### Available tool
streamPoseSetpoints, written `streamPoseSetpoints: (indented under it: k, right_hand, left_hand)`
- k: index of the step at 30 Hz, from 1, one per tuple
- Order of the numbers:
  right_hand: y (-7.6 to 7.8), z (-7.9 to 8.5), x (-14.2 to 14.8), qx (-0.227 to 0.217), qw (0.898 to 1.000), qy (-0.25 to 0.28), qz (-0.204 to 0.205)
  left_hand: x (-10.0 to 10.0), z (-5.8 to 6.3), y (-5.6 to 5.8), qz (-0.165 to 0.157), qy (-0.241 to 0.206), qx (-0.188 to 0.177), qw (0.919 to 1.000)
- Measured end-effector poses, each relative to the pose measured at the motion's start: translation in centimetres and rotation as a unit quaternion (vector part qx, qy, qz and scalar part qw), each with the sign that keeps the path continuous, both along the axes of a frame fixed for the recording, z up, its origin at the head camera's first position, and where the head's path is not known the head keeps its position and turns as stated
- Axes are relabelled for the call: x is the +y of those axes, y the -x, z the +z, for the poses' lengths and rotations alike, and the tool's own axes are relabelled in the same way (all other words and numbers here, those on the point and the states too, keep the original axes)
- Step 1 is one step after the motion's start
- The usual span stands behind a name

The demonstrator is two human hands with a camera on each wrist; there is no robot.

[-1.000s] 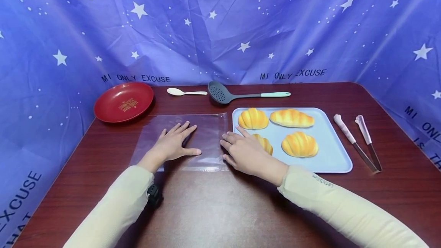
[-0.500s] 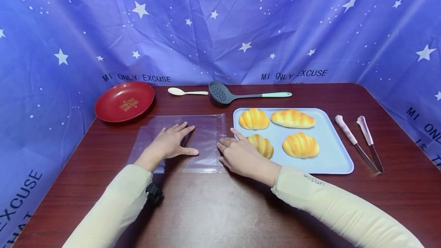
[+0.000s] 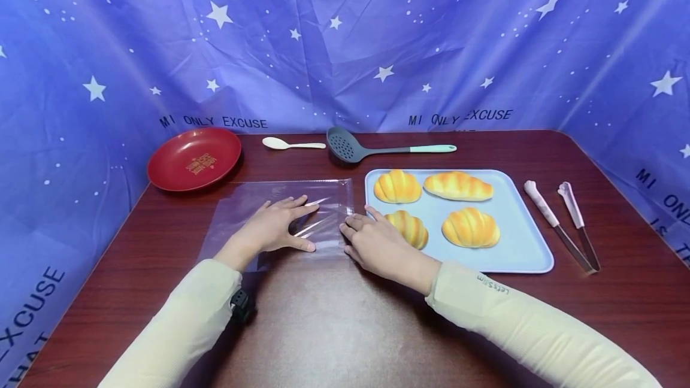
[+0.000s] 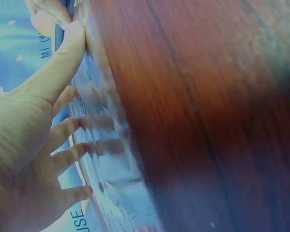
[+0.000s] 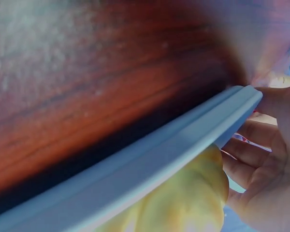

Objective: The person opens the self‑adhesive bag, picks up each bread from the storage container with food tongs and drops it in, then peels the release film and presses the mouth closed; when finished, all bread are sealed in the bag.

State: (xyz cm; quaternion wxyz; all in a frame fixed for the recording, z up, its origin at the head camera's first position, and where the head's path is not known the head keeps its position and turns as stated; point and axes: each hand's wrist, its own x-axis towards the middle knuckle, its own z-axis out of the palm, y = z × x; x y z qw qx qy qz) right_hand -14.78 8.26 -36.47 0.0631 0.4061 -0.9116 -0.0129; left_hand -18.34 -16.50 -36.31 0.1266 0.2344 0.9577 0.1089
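A clear plastic bag (image 3: 329, 196) lies flat on the table, with shiny creases between the two hands. My left hand (image 3: 268, 229) rests on it with fingers and thumb spread; in the left wrist view the fingertips (image 4: 79, 123) reach the clear plastic. At the bag's right edge, my right hand (image 3: 380, 247) touches it with its fingertips, the index finger pointing toward the tray. The blue tray (image 3: 517, 244) lies just right of that hand and carries several bread rolls (image 3: 471, 227). One striped roll (image 3: 408, 229) is partly covered by my right hand.
A red plate (image 3: 183, 163) stands at the back left. A white spoon (image 3: 293, 144) and a grey skimmer (image 3: 347, 147) with a mint handle lie along the back edge. Tongs (image 3: 566, 226) with pink handles lie right of the tray. A starry blue curtain (image 3: 345, 47) surrounds the table.
My left hand has shifted slightly right, and creases have appeared in the bag between the hands. The right hand moved a little left earlier and then stayed nearly still.
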Motion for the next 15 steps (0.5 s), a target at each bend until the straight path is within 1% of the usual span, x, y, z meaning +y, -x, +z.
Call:
streamPoseSetpoints:
  k: [4, 11, 15]
  right_hand:
    - [0.06, -0.02, 0.02, -0.005, 1.0, 0.005, -0.001]
    - [-0.02, 0.19, 0.02, -0.012, 1.0, 0.013, -0.002]
    - [-0.06, 0.25, -0.09, -0.009, 1.0, 0.01, -0.002]
  left_hand:
    - [-0.1, 0.06, -0.04, -0.008, -0.003, 0.009, 0.9999]
    - [-0.2, 0.55, -0.15, -0.023, -0.01, 0.025, 0.9994]
    - [-0.32, 0.57, 0.0, -0.023, -0.016, 0.031, 0.9991]
